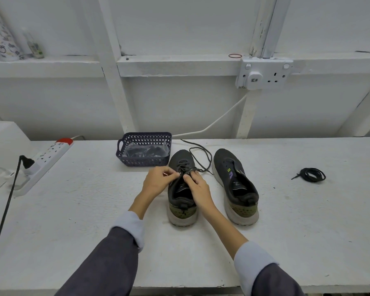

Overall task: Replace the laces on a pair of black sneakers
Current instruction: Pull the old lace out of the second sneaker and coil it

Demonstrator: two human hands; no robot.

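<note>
Our L hand point(158, 180) & R hand point(198, 188) each pinch the lace point(185, 166) over the left sneaker point(181, 157) on the counter point(94, 210); unlaced twin point(224, 159) just beside. Risk: tug too fast & the loose tail knots or snags in an eyelet.

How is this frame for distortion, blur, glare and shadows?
Head view: wide-angle distortion bows the table and tilts the wall beams; lighting is soft and even, no glare, only faint shadows under the sneakers; the left hand and right hand pinching the lace look slightly soft; the shelf bottle at upper left is blurred.
</note>
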